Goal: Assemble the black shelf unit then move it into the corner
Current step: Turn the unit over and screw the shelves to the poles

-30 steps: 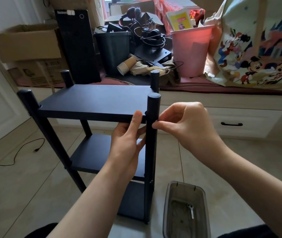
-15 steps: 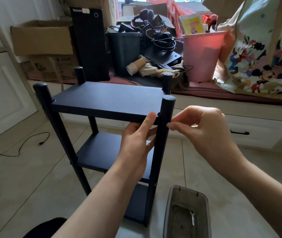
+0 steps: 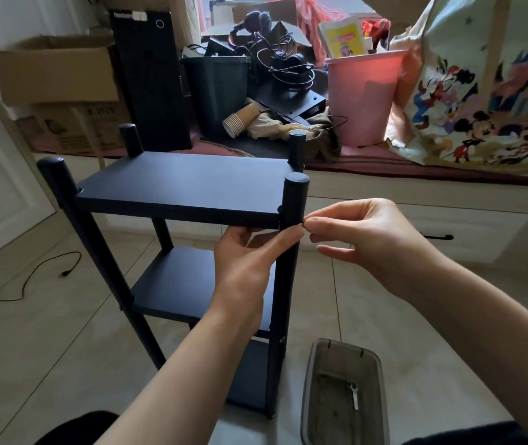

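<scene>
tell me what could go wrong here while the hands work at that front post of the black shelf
1. The right hand pinches something tiny against the front right post; if it slips it could drop to the tiled floor.
2. The left hand steadies only that corner under the top shelf board, so a hard push might rock the shelf unit.
3. The open plastic container sits close and could get kicked.

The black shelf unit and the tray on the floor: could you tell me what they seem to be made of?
Black shelf unit: matte black boards, likely laminated wood, judging by the flat, thick edges; post material unclear. Tray: translucent grey plastic, probably, since the floor shows through its walls.
</scene>
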A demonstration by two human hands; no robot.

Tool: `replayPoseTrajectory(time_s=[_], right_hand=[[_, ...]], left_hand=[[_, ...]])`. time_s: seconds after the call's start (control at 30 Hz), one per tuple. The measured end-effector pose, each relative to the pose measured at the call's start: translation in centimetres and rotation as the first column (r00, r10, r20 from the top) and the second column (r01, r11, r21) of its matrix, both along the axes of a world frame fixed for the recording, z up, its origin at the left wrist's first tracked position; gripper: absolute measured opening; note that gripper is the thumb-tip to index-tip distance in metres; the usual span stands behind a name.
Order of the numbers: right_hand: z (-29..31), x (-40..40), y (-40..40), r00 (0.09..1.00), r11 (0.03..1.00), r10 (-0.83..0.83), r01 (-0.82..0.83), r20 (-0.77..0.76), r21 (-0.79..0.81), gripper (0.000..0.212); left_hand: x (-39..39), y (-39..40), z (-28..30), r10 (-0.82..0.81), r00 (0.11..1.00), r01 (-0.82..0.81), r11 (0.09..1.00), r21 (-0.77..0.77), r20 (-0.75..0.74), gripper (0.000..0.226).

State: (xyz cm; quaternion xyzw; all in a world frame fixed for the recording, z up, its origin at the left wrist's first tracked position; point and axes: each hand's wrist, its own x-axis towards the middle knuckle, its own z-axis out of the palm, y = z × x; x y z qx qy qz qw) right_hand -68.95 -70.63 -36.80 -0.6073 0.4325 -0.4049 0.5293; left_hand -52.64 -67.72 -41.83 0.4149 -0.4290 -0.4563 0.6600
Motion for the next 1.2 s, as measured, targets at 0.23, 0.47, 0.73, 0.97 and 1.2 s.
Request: replayPoseTrajectory(time_s=[0.23, 0.47, 0.73, 0.97, 1.2], right_hand=[[-1.8, -1.6, -0.8, 0.986, 0.998, 0.056, -0.058, -0.155, -0.008, 0.008], [-11.2, -2.9, -3.0, 0.878, 0.958, 0.166, -0.036, -0.449, 0.284, 0.013], [-25.3, -6.7, -2.5, 0.764, 0.845, 0.192, 0.19, -0.616, 0.5, 0.016], [-33.0, -7.3, -0.9, 0.634, 0.781, 0.293, 0.274, -0.716, 0.562, 0.009], [-39.4, -4.9, 1.3, 0.362, 0.793, 0.518, 0.138, -0.775, 0.594, 0.033]], left_hand=[[-0.1, -0.2, -0.5, 0.048, 0.997, -0.049, 0.999, 0.02, 0.053, 0.054], [-0.9, 0.1, -0.3, 0.134, 0.991, -0.134, 0.991, -0.017, -0.003, 0.061], [-1.2, 0.1, 0.1, 0.123, 0.989, -0.126, 0.991, -0.039, -0.082, 0.067], [-1.1, -0.2, -0.1, 0.012, 0.994, -0.02, 0.997, -0.076, -0.11, 0.054], [-1.4, -0.6, -0.2, -0.019, 0.997, 0.012, 0.996, -0.09, -0.079, 0.042]])
